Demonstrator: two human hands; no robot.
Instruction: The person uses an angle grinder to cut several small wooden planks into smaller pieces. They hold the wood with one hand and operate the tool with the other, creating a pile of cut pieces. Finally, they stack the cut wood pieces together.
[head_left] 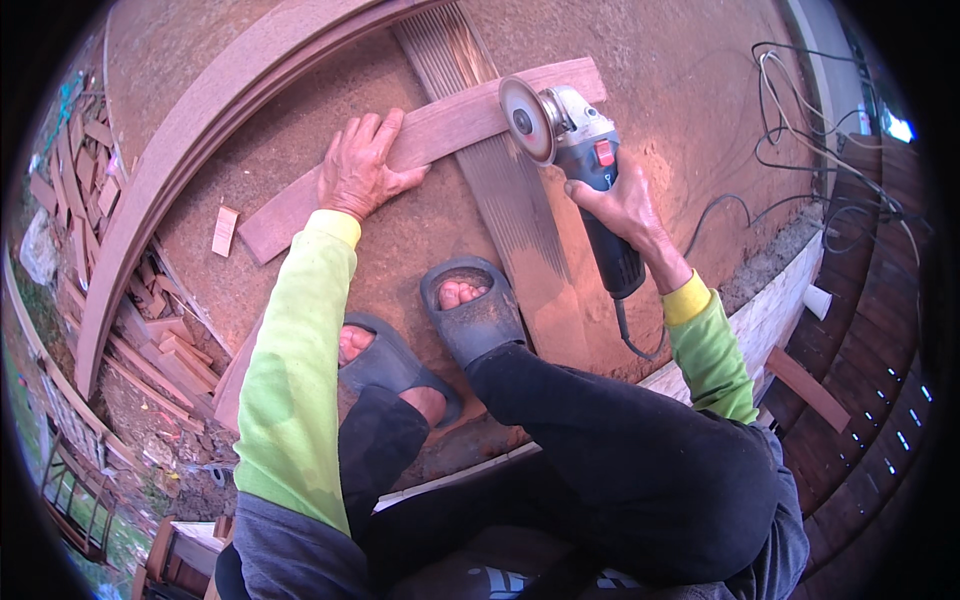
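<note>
My left hand grips a short, slightly curved reddish wooden board, fingers over its far edge and thumb along the near side. The board lies across a grooved deck plank on the ground. In my right hand is a blue and grey angle grinder, held by its body with the thumb on top, near a red switch. Its round disc stands on edge at the board's right part; whether it touches the wood I cannot tell. A black cord trails from the grinder's rear.
A long curved wooden piece arcs across the left and top. Offcuts lie heaped beyond it, with a small block nearer. Tangled cables are at right, beside dark roofing sheets. My sandalled feet are close below the board.
</note>
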